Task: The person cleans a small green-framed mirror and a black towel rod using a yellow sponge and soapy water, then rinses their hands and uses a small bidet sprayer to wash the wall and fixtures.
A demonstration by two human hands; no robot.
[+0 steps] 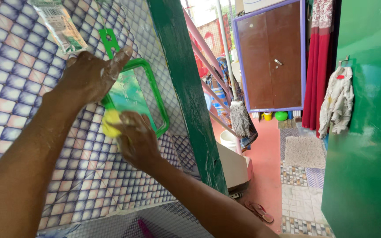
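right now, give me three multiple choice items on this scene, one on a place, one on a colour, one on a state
1. Where is the mirror?
A. flat on the floor
B. on the tiled wall
C. on the brown cupboard

2. What colour is the sponge?
A. yellow
B. red
C. blue

3. How is the left hand?
A. hanging free
B. holding the mop
C. pressed on the mirror's frame

Answers:
1 B, the green-framed mirror hangs against the patterned tiles.
2 A, a yellow sponge shows under the right hand.
3 C, its soapy fingers lie on the frame's top edge.
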